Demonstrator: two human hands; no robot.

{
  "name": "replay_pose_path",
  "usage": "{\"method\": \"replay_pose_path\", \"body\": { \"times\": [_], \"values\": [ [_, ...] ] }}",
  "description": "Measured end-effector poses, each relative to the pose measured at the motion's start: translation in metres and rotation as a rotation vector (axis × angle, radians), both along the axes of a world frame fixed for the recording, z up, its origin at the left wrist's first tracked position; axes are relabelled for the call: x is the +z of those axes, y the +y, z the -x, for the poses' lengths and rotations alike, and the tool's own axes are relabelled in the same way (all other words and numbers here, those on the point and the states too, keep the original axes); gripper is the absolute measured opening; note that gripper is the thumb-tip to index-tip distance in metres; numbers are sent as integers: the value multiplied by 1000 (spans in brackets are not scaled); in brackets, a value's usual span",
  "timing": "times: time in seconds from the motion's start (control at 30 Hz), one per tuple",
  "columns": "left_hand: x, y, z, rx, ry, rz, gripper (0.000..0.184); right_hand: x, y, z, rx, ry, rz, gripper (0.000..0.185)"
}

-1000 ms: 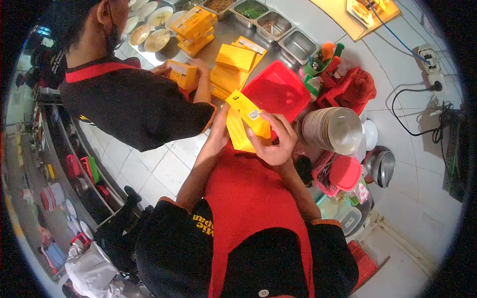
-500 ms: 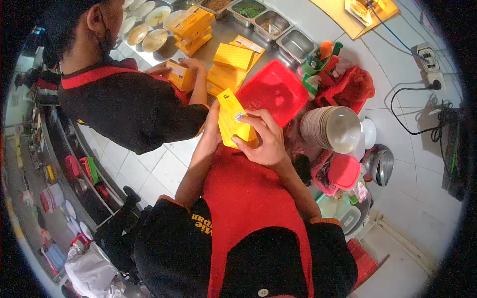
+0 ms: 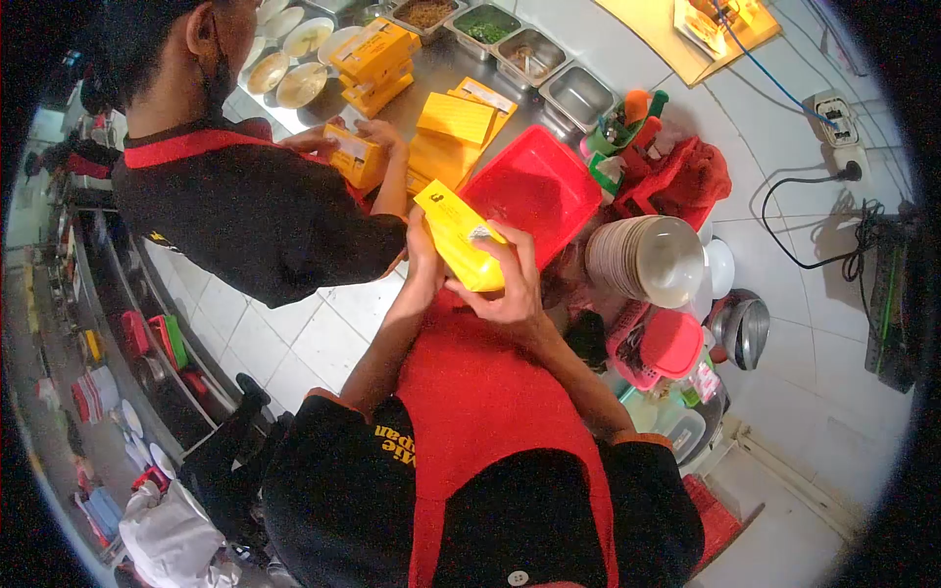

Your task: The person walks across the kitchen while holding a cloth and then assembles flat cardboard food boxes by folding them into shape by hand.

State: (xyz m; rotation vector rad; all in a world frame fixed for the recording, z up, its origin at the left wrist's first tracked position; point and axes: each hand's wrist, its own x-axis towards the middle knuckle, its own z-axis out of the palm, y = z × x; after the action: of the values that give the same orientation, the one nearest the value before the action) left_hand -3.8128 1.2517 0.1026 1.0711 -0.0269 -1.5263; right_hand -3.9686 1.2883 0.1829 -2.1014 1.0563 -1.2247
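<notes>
Both my hands hold one yellow cardboard box (image 3: 453, 233) in front of my red apron, tilted, with dark print and a small pale label on its face. My left hand (image 3: 423, 253) grips the box's left side, its fingers mostly hidden behind it. My right hand (image 3: 512, 279) is closed around the lower right end, with fingers over the label and the edge. Just beyond, a red plastic tray (image 3: 534, 186) lies on the counter. Beside it are flat yellow cartons (image 3: 456, 118), some stacked on one another.
At my left, a co-worker (image 3: 245, 206) holds another yellow box (image 3: 353, 157). Stacked yellow boxes (image 3: 377, 54), bowls of food (image 3: 302, 85) and metal food pans (image 3: 578, 95) line the back. To my right stand stacked bowls (image 3: 647, 260), a red basket (image 3: 671, 186) and a wall socket (image 3: 833, 122).
The yellow box has tilted and turned slightly in my hands. My right-hand fingers have shifted around its lower end. The co-worker's hands have moved a little on their box.
</notes>
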Motion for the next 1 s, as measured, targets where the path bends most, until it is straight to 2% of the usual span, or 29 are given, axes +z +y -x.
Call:
{"method": "replay_pose_path", "body": {
  "times": [0.03, 0.1, 0.13, 0.17, 0.23, 0.27, 0.3, 0.37, 0.43, 0.53, 0.57, 0.7, 0.77, 0.8, 0.87, 0.9, 0.97, 1.0],
  "values": [
    [-1, 1, 0, 0, 1, 3, 53, -1, -2, 2, 0, 1, 3, 70],
    [-10, 2, -3, -25, -296, 61, 53, 2, -6, 9, -120, -8, -2, 68],
    [-15, -1, -9, -78, -370, 251, 57, 7, -9, 14, -133, -40, -58, 70],
    [-20, 0, -16, -76, -369, 254, 57, 11, -13, 20, -131, -39, -55, 70],
    [2, 0, -24, -190, -613, 441, 60, 16, -19, 33, -104, -45, -178, 71],
    [13, -1, -21, -132, -468, 486, 54, 9, -20, 41, 20, -22, -216, 73],
    [17, -1, -22, -134, -469, 483, 54, 12, -18, 41, 19, -25, -219, 73],
    [22, -5, -24, -298, -472, 586, 55, 22, -15, 39, 66, -14, -222, 66],
    [23, -7, -18, -332, -460, 542, 58, 17, -13, 36, -9, -43, -206, 64],
    [23, -6, 5, -204, -554, 267, 68, 13, -7, 27, -161, -42, -194, 60],
    [24, -6, 10, -203, -554, 273, 68, 12, -7, 25, -245, -15, -195, 58],
    [18, -3, 15, -62, -677, 231, 70, -15, -7, 31, -256, -22, -135, 55],
    [18, -3, 8, -74, -844, 220, 72, -38, -8, 33, -242, -137, -257, 50],
    [18, -3, 3, -70, -845, 220, 72, -39, -10, 35, -238, -137, -255, 50],
    [17, -3, -8, -267, -738, 142, 68, -40, -16, 44, -113, -64, -484, 44],
    [8, -5, -11, -264, -739, 146, 68, -47, -22, 49, -111, -63, -480, 44],
    [-27, -11, -18, -163, -57, 178, 64, -74, -42, 61, -200, 64, -729, 43],
    [-41, -12, -31, -251, -158, 79, 48, -87, -54, 68, -188, 7, -798, 43]
  ]
}}
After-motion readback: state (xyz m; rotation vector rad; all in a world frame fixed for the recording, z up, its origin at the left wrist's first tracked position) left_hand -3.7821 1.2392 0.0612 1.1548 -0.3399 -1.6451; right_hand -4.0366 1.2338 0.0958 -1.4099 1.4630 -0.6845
